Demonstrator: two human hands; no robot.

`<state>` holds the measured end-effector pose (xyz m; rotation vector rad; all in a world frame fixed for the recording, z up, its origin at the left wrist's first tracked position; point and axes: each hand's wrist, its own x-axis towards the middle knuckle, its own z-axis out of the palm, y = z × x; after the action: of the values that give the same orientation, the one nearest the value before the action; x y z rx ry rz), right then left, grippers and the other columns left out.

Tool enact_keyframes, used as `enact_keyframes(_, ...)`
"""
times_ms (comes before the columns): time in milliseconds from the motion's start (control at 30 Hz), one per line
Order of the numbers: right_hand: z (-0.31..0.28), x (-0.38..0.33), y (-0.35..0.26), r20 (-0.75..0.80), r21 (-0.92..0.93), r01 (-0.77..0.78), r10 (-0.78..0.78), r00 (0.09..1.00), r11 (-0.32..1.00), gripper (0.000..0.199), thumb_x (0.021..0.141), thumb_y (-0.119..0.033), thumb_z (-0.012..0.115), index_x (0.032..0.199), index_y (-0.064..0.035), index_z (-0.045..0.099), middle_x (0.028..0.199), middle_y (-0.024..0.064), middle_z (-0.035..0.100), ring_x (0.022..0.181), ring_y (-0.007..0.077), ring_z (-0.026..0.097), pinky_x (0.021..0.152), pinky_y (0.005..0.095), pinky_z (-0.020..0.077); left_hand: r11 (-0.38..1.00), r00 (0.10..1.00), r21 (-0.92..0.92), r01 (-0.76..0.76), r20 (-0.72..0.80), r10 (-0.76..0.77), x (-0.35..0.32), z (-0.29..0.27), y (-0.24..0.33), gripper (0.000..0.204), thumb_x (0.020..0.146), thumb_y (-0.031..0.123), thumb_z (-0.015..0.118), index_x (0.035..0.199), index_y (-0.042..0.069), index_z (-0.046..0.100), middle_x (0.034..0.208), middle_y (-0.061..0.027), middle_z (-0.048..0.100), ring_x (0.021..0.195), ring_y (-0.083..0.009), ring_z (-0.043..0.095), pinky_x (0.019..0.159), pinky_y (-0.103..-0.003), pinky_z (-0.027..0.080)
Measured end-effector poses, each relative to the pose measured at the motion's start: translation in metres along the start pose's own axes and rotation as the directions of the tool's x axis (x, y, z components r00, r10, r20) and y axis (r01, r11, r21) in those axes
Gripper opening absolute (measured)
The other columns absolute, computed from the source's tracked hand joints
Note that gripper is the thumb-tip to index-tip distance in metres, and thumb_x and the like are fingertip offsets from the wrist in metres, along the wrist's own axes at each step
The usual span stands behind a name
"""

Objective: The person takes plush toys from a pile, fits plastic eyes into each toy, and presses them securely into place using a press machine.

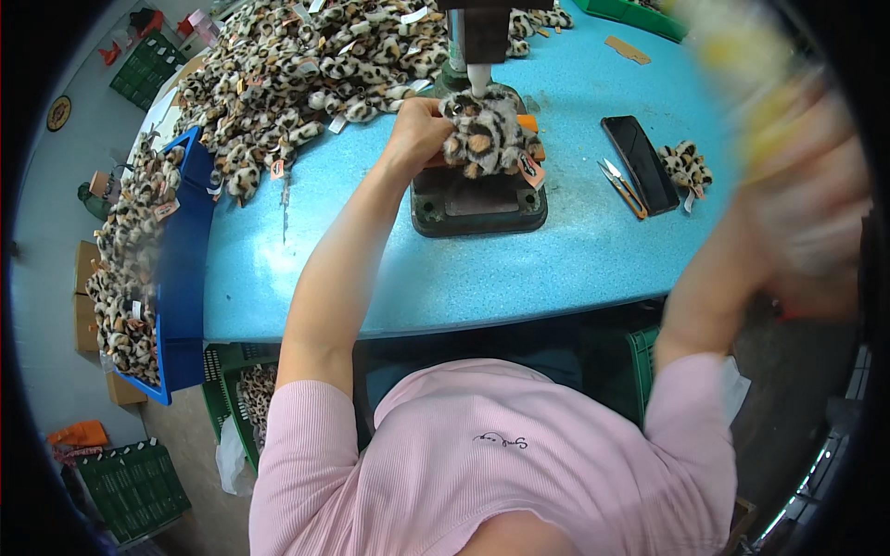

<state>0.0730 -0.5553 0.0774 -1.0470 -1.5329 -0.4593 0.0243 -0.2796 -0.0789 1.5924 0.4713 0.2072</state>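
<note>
My left hand grips a leopard-spotted plush toy by its left side, fingers closed on the fur. The plush sits under the pale tip of a bench press, above its dark green base. An orange tag hangs from the toy's lower right. At the far right my right hand is raised and smeared by motion. Beside its fingers runs a blurred yellowish thing, whose kind I cannot make out; whether the hand grips it does not show.
A big heap of spotted plush pieces covers the back left of the blue table. More fill a blue bin at the left edge. To the right lie a phone, orange-handled snips and another plush.
</note>
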Motion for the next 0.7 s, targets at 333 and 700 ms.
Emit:
enact_keyframes(333, 0.038, -0.060, 0.120, -0.171, 0.191, -0.624, 0.651, 0.739, 0.758, 0.043, 0.088, -0.039, 0.038, 0.111, -0.0035, 0.048, 0.108, 0.0117, 0.054, 0.100, 0.0191, 0.052, 0.089, 0.0333, 0.0374, 0.784, 0.955, -0.581, -0.219, 0.039, 0.295, -0.016, -0.006, 0.010, 0.005, 0.079, 0.000, 0.050, 0.075, 0.001, 0.052, 0.068, -0.0059, 0.056, 0.059, -0.0129, 0.058, 0.059, -0.024, 0.050)
enact_keyframes(700, 0.126, -0.088, 0.102, -0.135, 0.005, -0.748, 0.741, 0.657, 0.664, 0.020, 0.077, -0.014, 0.058, 0.088, 0.0025, 0.056, 0.078, 0.0081, 0.060, 0.074, 0.0132, 0.056, 0.066, 0.0253, 0.0440, 0.815, 0.961, -0.544, -0.199, 0.054, 0.271, -0.043, 0.007, 0.003, 0.013, 0.071, -0.003, 0.057, 0.082, 0.002, 0.052, 0.066, -0.0018, 0.055, 0.051, -0.0048, 0.052, 0.047, -0.018, 0.043)
